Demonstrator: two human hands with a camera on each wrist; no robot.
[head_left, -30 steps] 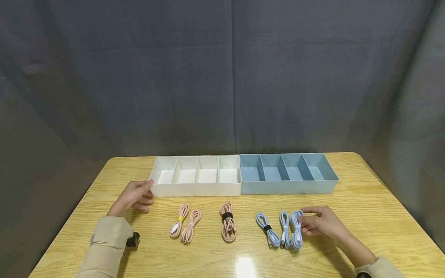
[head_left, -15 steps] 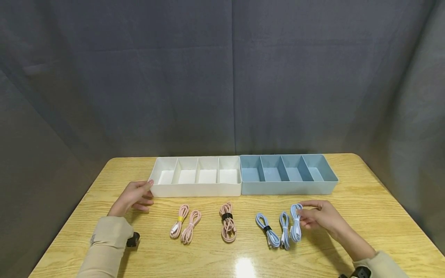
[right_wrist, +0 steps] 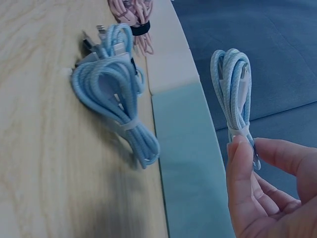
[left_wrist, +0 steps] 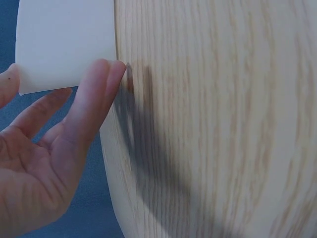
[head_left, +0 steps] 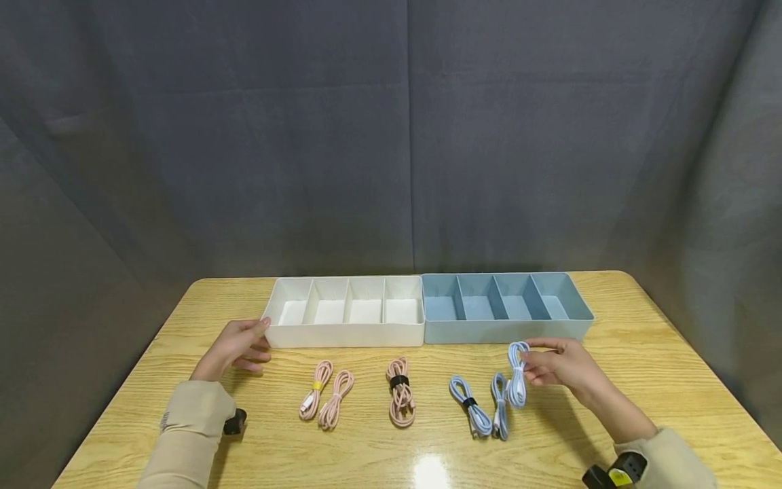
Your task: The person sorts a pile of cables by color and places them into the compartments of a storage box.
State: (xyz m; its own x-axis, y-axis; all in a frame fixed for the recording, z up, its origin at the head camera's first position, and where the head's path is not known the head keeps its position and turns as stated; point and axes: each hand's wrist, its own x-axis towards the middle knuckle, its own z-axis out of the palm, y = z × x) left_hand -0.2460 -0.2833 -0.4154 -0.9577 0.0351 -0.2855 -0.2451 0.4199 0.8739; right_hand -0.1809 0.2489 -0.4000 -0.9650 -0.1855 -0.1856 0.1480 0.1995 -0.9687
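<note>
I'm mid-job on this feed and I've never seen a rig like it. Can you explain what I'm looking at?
There's no machine here: a person works bare-handed, with a left hand and a right hand. The wide picture is taken from the head, looking forward and down; the two close ones are taken from the wrists. On the table a white tray and a blue tray stand end to end. Nearer the person lie three coiled pink cables and two blue cables. The right hand pinches a third blue cable above the table; the left touches the white tray's corner.
</note>
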